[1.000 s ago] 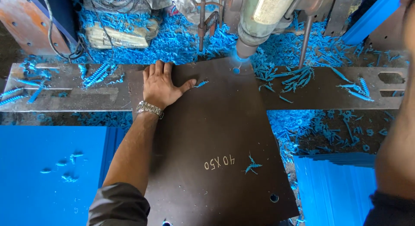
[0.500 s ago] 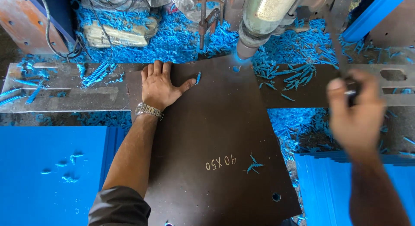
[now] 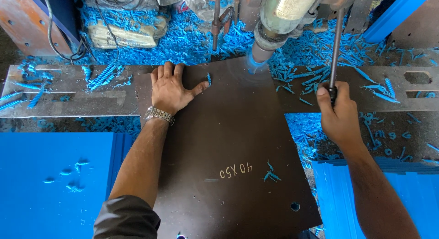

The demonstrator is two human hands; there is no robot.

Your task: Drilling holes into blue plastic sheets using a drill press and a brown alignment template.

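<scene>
A dark brown sheet [image 3: 228, 143] lies on the drill press table, a hole near its front right corner. My left hand [image 3: 171, 89], with a metal watch on the wrist, presses flat on the sheet's far left part, fingers spread. My right hand [image 3: 338, 113] is closed around the knob of the thin metal feed lever [image 3: 336, 47] on the right. The drill head [image 3: 279, 24] hangs over the sheet's far edge, where a blur of blue swarf [image 3: 254, 65] shows at the bit.
Blue curled shavings [image 3: 315, 51] cover the metal table [image 3: 68, 92] and the area behind the machine. A stack of blue sheets [image 3: 50, 175] lies at the front left, another blue stack [image 3: 411, 193] at the front right.
My right hand came in from the right and took hold of the feed lever. The drill head has come down to the sheet. The left hand stayed flat on the sheet.
</scene>
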